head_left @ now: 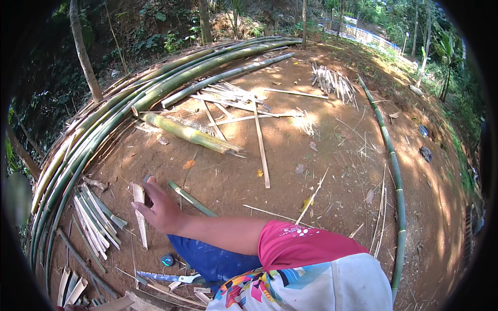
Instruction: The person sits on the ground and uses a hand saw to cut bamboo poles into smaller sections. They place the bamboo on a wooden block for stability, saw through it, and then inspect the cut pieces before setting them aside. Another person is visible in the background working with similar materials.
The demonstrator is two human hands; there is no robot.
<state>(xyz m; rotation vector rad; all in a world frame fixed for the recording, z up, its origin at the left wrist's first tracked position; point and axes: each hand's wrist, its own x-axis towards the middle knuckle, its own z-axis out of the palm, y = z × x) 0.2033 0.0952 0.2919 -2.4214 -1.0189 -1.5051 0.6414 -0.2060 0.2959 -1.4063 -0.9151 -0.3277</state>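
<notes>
Lying at the left of the frame in the head view, a bamboo slat [141,229] is showing a pale, cream-coloured face, long, narrow and roughly flat, its length running nearly upright and its lower end leaning slightly to the right. Its upper part is sitting just left of the right hand [147,194], in front of the gap between thumb and fingers, while its lower part is extending below the hand. The hand is curling half open, the thumb overlapping the slat and the fingers bending above; whether it is gripping firmly, one cannot tell. The forearm [223,228] is stretching leftward from a pink sleeve [290,233]. At the lower-left edge a sliver of what may be the left hand [72,308] is showing, too cut off for its state or hold to be told. Left of the slat, a bundle of split bamboo strips [98,223] is resting on the brown ground [233,181]. Below right of it, a small round teal-and-black tool [167,259] and a saw [166,277] are lying near blue trousers [202,256].
</notes>
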